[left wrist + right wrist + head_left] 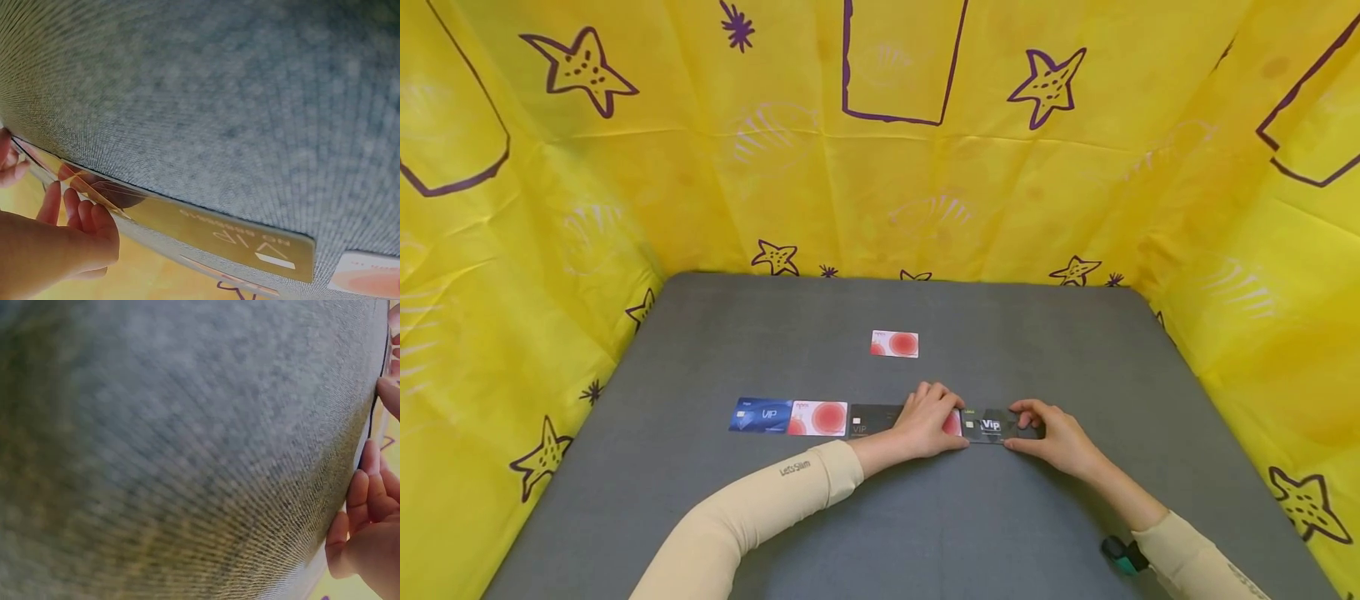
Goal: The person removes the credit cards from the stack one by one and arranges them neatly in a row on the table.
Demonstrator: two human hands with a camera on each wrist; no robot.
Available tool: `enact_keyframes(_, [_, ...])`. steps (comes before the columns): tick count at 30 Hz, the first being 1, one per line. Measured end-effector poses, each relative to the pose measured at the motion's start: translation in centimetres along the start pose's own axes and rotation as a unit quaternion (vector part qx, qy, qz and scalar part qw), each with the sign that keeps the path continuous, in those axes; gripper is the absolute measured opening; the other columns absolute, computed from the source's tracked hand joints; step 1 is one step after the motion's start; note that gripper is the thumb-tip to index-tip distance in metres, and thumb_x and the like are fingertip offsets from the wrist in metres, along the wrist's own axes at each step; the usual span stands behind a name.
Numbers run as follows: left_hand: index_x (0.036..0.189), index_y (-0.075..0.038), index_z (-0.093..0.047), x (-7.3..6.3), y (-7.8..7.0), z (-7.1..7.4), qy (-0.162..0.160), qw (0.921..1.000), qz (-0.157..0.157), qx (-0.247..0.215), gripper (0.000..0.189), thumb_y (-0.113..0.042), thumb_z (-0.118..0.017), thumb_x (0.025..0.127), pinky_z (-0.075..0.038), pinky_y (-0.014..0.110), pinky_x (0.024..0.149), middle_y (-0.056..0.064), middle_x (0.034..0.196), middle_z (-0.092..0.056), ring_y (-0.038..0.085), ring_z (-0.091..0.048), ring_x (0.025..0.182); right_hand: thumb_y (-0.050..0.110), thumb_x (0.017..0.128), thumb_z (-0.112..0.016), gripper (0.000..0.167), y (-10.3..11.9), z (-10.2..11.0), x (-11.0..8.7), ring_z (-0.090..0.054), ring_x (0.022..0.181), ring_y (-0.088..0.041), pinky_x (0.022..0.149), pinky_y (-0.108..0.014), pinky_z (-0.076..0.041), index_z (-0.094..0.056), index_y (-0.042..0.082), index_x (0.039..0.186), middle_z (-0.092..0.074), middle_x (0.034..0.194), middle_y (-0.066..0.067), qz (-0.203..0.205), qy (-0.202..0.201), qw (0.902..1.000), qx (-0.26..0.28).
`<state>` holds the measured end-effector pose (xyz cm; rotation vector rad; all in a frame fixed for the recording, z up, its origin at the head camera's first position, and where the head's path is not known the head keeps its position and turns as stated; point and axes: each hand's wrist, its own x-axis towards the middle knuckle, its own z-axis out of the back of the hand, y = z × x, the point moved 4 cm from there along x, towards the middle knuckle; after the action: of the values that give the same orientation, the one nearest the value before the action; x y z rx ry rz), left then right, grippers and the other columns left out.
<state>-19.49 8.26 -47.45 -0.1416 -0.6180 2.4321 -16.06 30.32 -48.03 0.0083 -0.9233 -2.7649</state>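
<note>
A row of flat cards lies across the grey table. From the left come a blue VIP card, a white-and-red card, a black VIP card, a second white-and-red card and a dark Vip card. My left hand arches over the second white-and-red card, mostly hiding it; its thumb and fingertips meet the left corners of the dark Vip card. My right hand pinches that card's right part between thumb and fingers at its near and far edges. Fingers cover its right end.
Another white-and-red card lies alone beyond the row. The grey table reaches yellow cloth walls at the back and both sides. A black-and-teal device sits at the right sleeve.
</note>
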Motion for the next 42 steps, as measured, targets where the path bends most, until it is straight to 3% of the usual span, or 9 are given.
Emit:
enact_keyframes(22, [0.118, -0.018, -0.064, -0.1, 0.0, 0.3, 0.008, 1.0, 0.004, 0.001, 0.05, -0.041, -0.08, 0.077, -0.037, 0.028, 0.085, -0.001, 0.113, -0.054, 0.018, -0.043, 0.105, 0.036, 0.077, -0.083, 0.049, 0.0, -0.2, 0.3, -0.047, 0.08, -0.015, 0.07, -0.029, -0.038, -0.063, 0.009, 0.112, -0.053, 0.086, 0.006, -0.001, 0.002, 1.0, 0.002])
enact_keyframes(30, [0.117, -0.017, -0.065, 0.0, 0.3, 0.3, 0.022, 0.9997, 0.0, -0.007, 0.049, -0.043, -0.078, 0.078, -0.036, 0.027, 0.082, -0.001, 0.111, -0.054, 0.017, -0.043, 0.103, 0.031, 0.08, -0.081, 0.038, 0.9, -0.5, 0.4, -0.044, 0.081, -0.019, 0.07, -0.033, -0.034, -0.066, 0.008, 0.107, -0.053, 0.085, 0.003, 0.018, -0.047, 0.9987, -0.007])
enact_keyframes(37, [0.12, -0.013, -0.064, 0.2, 0.5, 0.8, 0.052, 0.9974, -0.011, -0.049, 0.049, -0.04, -0.076, 0.081, -0.035, 0.03, 0.087, 0.002, 0.112, -0.056, 0.02, -0.043, 0.107, 0.023, 0.078, -0.082, 0.032, 1.7, -0.7, 0.8, -0.048, 0.092, -0.024, 0.076, -0.039, -0.036, -0.069, 0.01, 0.104, -0.06, 0.094, -0.003, 0.046, -0.078, 0.9959, -0.002])
enact_keyframes(42, [0.119, -0.01, -0.065, 0.2, 1.2, 1.2, 0.04, 0.996, -0.026, -0.076, 0.045, -0.035, -0.074, 0.083, -0.038, 0.03, 0.089, 0.004, 0.111, -0.059, 0.021, -0.045, 0.106, 0.022, 0.078, -0.081, 0.03, 2.2, -1.1, 1.3, -0.05, 0.098, -0.028, 0.082, -0.043, -0.036, -0.069, 0.01, 0.103, -0.064, 0.099, -0.004, 0.06, -0.081, 0.9949, 0.001])
